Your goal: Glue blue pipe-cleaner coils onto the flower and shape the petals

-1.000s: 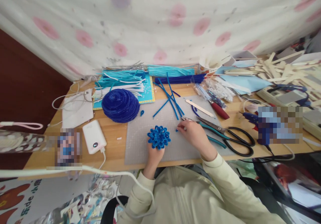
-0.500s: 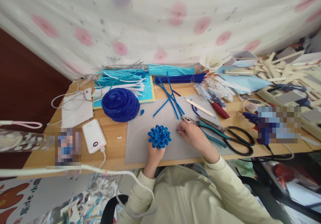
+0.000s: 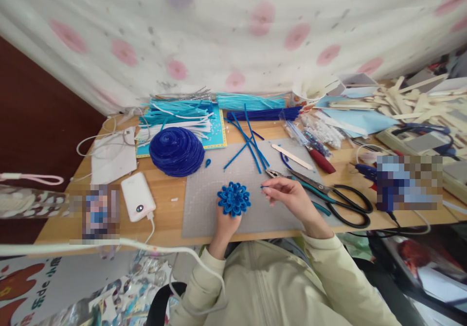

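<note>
Your left grip point(image 3: 226, 225) is curled in under the blue flower point(image 3: 234, 199), carrying it bloom-up over the near part of the gray mat point(image 3: 199, 214), close to the near edge of the tabletop point(image 3: 168, 182). The flower sits directly on top of that grip and covers your fingertips, so you can't see just how they hold its underside.

Your right grip point(image 3: 292, 198) is to the right of the flower and near it, without touching. Its thumb and forefinger are pinched together, with what looks like a small blue piece point(image 3: 262, 187) at their tips, pointing toward the flower; it is too tiny to make out its shape.

Just beyond and to the right of your right grip, you have the pliers point(image 3: 273, 173) and the scissors point(image 3: 321, 187), whose black handles lie toward the tabletop's near edge. Farther toward the far edge, blue stems point(image 3: 251, 141) cross one another. The dark blue dome point(image 3: 177, 152) lies toward the tabletop's left end, beside the mat.
</note>
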Motion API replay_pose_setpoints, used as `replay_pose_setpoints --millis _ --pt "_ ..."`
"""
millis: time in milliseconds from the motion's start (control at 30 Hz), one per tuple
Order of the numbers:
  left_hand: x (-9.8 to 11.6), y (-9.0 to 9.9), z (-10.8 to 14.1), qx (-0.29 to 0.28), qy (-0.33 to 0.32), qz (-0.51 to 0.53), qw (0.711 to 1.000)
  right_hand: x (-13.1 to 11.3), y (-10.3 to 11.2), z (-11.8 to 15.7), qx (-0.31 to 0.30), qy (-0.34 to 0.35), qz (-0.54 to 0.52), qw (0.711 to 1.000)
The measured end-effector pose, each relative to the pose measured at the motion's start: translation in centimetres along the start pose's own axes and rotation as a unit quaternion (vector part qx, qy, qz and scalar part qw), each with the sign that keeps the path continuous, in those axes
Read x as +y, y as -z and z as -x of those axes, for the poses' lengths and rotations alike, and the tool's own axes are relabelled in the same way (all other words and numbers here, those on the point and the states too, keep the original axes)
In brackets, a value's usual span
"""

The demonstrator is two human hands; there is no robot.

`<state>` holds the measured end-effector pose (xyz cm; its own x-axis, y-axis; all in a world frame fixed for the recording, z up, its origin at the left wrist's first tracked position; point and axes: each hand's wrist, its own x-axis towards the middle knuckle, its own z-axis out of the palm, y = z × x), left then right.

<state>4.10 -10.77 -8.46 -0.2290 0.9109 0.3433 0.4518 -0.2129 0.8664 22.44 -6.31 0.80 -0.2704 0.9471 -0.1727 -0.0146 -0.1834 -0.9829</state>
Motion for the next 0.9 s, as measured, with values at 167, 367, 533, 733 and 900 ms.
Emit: replay_pose_setpoints --millis 167,367,533,733,900 --pt "-0.6 -0.1 0.5 0.024 0.008 -0.029 0.999 -0.5 -0.1 0.1 -0.008 -0.014 -0.037 0.999" --pt "0.2 0.2 -0.1 -0.006 0.002 -0.006 1.0 -1.0 -0.2 -0.4 -0.014 -0.002 -0.013 1.0" --pt "0.7 0.3 -0.3 -0.005 0.012 0.01 1.0 -1.7 -0.3 -0.6 0.011 0.073 0.097 0.993" --pt "1.5 0.6 -0.8 -0.027 -0.006 0.023 0.999 -4.6 -1.5 -0.3 -0.094 0.166 0.216 0.958" --pt "2.3 0.7 -1.1 -0.019 0.027 0.039 0.999 -6.6 -3.0 -0.9 -0.125 0.19 0.302 0.926"
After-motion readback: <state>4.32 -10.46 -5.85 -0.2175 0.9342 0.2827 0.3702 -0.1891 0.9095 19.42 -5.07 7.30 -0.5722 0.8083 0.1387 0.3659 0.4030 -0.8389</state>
